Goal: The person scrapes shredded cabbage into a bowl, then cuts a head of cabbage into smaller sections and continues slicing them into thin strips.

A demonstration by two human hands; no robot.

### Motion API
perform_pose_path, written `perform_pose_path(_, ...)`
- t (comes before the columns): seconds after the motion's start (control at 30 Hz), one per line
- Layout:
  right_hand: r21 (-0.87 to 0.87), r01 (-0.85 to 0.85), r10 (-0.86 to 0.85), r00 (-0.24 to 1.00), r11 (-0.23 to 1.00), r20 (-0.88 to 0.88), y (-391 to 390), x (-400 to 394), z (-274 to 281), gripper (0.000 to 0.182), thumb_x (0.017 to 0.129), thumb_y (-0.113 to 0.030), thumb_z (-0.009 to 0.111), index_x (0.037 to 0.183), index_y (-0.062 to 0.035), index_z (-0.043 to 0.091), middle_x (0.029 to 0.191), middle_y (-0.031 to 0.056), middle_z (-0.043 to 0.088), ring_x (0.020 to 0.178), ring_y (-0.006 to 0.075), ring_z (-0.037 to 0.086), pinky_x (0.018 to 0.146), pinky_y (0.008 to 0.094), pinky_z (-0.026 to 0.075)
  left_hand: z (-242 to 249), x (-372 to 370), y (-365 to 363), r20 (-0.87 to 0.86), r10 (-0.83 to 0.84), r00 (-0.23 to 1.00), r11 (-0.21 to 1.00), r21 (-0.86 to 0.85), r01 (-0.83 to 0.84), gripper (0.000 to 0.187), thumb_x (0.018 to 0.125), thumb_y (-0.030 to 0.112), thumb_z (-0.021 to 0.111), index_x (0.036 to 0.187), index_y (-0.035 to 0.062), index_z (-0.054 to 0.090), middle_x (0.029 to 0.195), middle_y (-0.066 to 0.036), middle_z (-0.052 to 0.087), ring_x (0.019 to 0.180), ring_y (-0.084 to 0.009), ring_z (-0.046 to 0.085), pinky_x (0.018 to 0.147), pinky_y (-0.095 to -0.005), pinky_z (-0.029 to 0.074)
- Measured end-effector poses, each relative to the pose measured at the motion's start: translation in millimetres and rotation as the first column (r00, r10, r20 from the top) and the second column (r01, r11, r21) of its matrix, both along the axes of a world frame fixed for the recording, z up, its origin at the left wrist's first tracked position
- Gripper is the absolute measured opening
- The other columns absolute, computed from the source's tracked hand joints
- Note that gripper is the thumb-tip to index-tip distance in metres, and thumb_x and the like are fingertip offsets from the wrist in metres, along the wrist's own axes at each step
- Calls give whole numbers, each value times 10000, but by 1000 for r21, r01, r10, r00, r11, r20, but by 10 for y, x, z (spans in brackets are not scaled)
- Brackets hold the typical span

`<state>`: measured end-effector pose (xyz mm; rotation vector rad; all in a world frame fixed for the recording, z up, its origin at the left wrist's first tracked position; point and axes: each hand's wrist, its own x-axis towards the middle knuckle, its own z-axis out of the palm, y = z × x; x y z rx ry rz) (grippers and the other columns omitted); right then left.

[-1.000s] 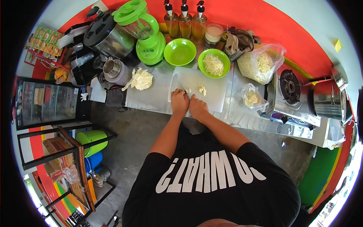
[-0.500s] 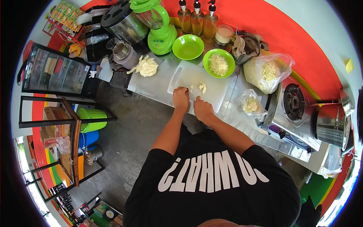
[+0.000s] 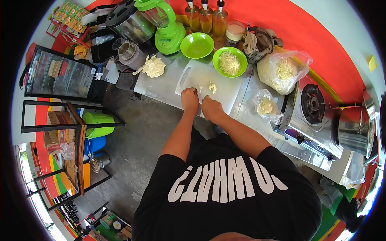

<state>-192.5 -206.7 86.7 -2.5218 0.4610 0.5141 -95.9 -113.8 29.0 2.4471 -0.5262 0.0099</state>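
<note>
A white cutting board [image 3: 225, 95] lies on the metal counter under both my hands. At its near edge, my right hand [image 3: 212, 109] is closed around a knife, whose handle is hidden in the fist and whose thin blade shows only faintly. Beside it, my left hand [image 3: 189, 100] has its fingers bunched on the board; whatever they pinch is hidden. Just beyond the hands sits a small heap of pale chopped pieces [image 3: 212, 87], perhaps garlic, with a few bits left of it. A green bowl of pale shreds [image 3: 229, 63] stands at the board's far right corner.
Behind the board are an empty green bowl [image 3: 197, 45], a green blender [image 3: 170, 38] and pump bottles [image 3: 206, 20]. Crumpled pale wrapping [image 3: 153, 66] lies left. To the right are a bag of shreds [image 3: 284, 72], a smaller plastic bag [image 3: 265, 105] and a gas stove [image 3: 313, 102].
The view has shifted slightly, so the counter items sit a little further left and up. My hands stay close together at the board's near edge, the right fist turned a little.
</note>
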Motion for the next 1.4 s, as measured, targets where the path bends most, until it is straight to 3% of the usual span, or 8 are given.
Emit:
perform_pose_path(0.2, 27, 89, -89, 996, 996, -5, -1, 87, -70, 287, 908, -66, 619, 1145, 68, 527, 1031, 274, 725, 999, 410, 730, 873, 457, 583, 48, -63, -2, 7, 13, 1000, 1000, -1, -13, 92, 856, 38, 666, 896, 29, 748, 986, -137, 727, 951, -383, 644, 834, -457, 540)
perform_pose_path(0.43, -26, -48, 48, 999, 999, -3, -12, -28, 28, 225, 951, -92, 560, 1117, 59, 545, 1022, 275, 727, 997, 416, 726, 875, 470, 578, 33, -139, -19, -11, 45, 999, 999, 19, -45, 127, 869, 61, 654, 929, 37, 764, 1054, -99, 719, 1022, -354, 633, 888, -442, 546)
perform_pose_path(0.6, 16, 67, -67, 998, 998, -6, -72, 91, -41, 272, 952, -125, 585, 1140, 68, 544, 1071, 285, 713, 1009, 409, 724, 855, 472, 583, -73, -187, 17, 47, 60, 997, 998, -27, -59, 158, 835, 37, 659, 935, 53, 781, 1083, -87, 723, 1019, -354, 634, 901, -427, 536)
perform_pose_path(0.83, -40, -118, 115, 991, 992, -70, -24, -97, 31, 241, 918, -69, 562, 1111, 69, 521, 1057, 318, 704, 1019, 441, 711, 871, 482, 575, -44, -232, 16, 15, 115, 993, 992, -56, -114, 165, 843, 29, 663, 950, 69, 783, 1072, -67, 722, 1008, -343, 634, 907, -422, 538)
perform_pose_path(1.03, 19, -24, 25, 998, 1000, -52, -94, 54, 17, 382, 863, -42, 674, 1183, 83, 506, 1107, 285, 706, 1073, 421, 702, 919, 455, 566, -76, -223, 4, 18, 130, 991, 991, -28, -130, 160, 849, 40, 666, 948, 85, 785, 1090, -58, 717, 1034, -339, 627, 905, -422, 540)
perform_pose_path(1.13, 4, -98, 98, 991, 995, -87, -95, -12, 94, 348, 892, -51, 635, 1184, 78, 499, 1110, 291, 704, 1077, 424, 700, 918, 461, 565, -73, -249, 2, -22, 144, 989, 990, 6, -144, 183, 884, 51, 636, 980, 99, 784, 1123, -18, 695, 1091, -280, 609, 904, -417, 554)
perform_pose_path(1.2, -7, -80, 79, 993, 997, -93, -64, -59, 27, 276, 942, -87, 551, 1164, 73, 510, 1101, 299, 705, 1067, 420, 703, 913, 468, 563, -37, -255, 1, -5, 128, 992, 992, -17, -128, 171, 854, 43, 663, 965, 85, 787, 1077, -63, 716, 1026, -339, 631, 902, -421, 540)
perform_pose_path(1.4, 45, -49, 50, 999, 998, -11, -128, 134, -36, 270, 944, -96, 540, 1157, 70, 519, 1071, 310, 707, 1051, 444, 699, 907, 484, 558, -43, -275, 29, 42, 100, 994, 994, -41, -98, 173, 856, 43, 669, 981, 82, 783, 1080, -71, 717, 1017, -340, 634, 912, -414, 538)
